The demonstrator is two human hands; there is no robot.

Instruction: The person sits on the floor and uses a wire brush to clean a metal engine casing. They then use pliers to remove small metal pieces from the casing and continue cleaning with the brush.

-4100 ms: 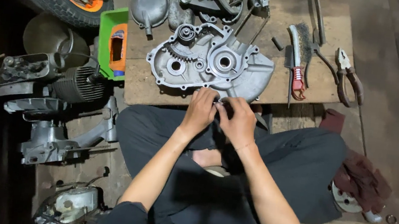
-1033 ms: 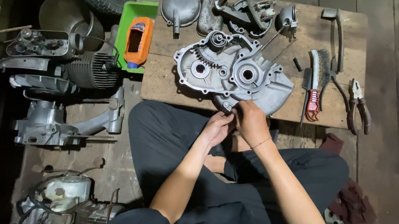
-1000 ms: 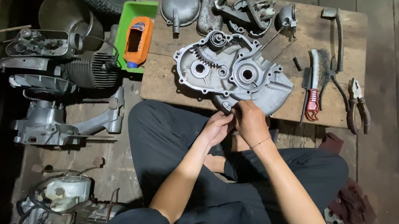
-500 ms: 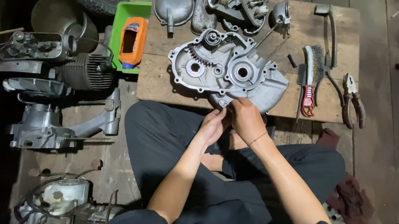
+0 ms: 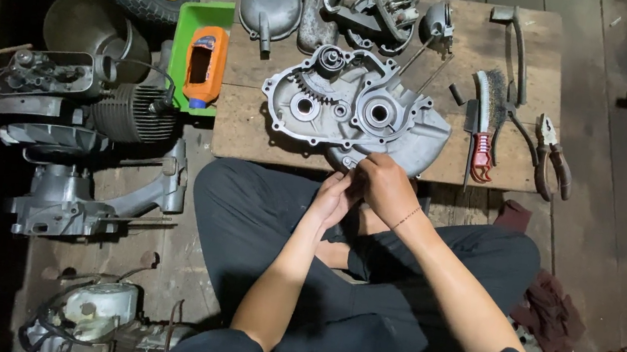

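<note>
I am looking down from the head camera at my two hands. The low wooden board table (image 5: 256,124) has its near edge right by my knees. There is bare wood at its near left corner and a bare strip at its far right. The rest is full. The red-handled wire brush (image 5: 482,117) and the dark pliers (image 5: 554,155) lie on the right side, near that edge. The green plastic tray (image 5: 184,30) with the orange bottle (image 5: 204,65) sits just off the left edge. Grey engine parts (image 5: 86,122) crowd the floor on the left, so there is little room there.

The big grey metal engine case (image 5: 358,113) lies flat in the middle of the table. It has round holes, a toothed gear at the top left, and small bolt holes along its rim. Its near tip hangs at the table's front edge.

My right hand (image 5: 384,189) rests on that near tip, fingers curled and pinching at it. My left hand (image 5: 335,199) is just beside it, below the edge, fingers bent and close together. I cannot tell what small thing they hold.
</note>
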